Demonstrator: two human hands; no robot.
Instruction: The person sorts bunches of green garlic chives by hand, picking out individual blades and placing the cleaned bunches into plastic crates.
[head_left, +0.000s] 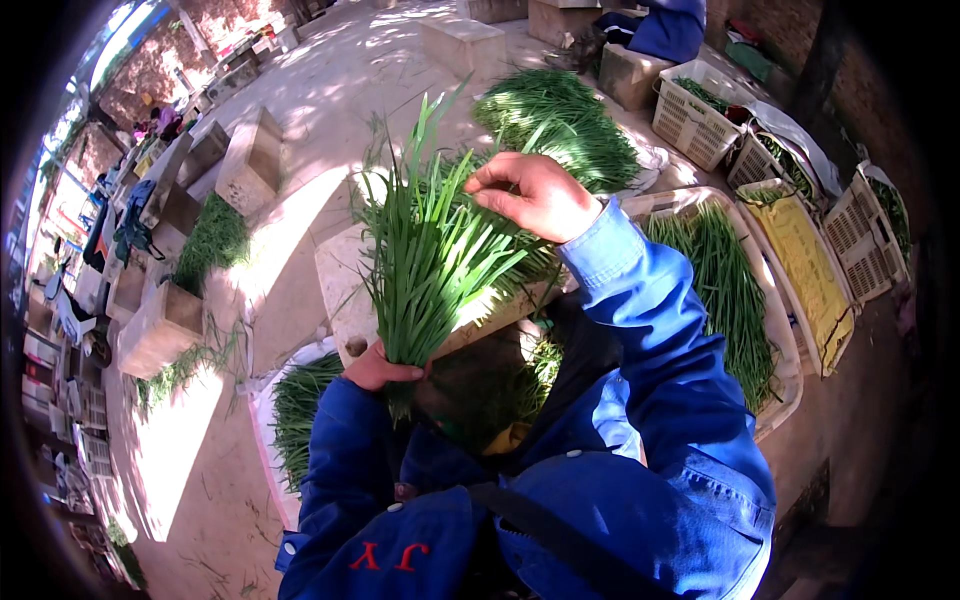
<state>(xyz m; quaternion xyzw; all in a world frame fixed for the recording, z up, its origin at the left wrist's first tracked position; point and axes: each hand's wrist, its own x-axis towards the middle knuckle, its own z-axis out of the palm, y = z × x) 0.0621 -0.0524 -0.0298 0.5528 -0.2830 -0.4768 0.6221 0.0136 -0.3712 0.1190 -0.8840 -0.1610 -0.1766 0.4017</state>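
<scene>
My left hand (384, 368) grips a thick bunch of Chinese chives (420, 270) near its lower end. The long green leaves fan upward and to the right over a pale stone block (345, 290). Beside the upper leaves is my right hand (535, 195), its thumb and fingers drawn together in a pinch. Whatever lies between those fingertips, perhaps a leaf, is too small to make out. Part of the block is hidden behind the bunch.
A chive heap (560, 120) lies beyond the block. At right, a shallow tray (790, 385) holds more chives, near plastic crates (695, 125) and a yellow sack (800, 265). Chives on white sheeting (300, 400) lie at left. Stone blocks (165, 330) stand farther left; a person (665, 30) sits at back.
</scene>
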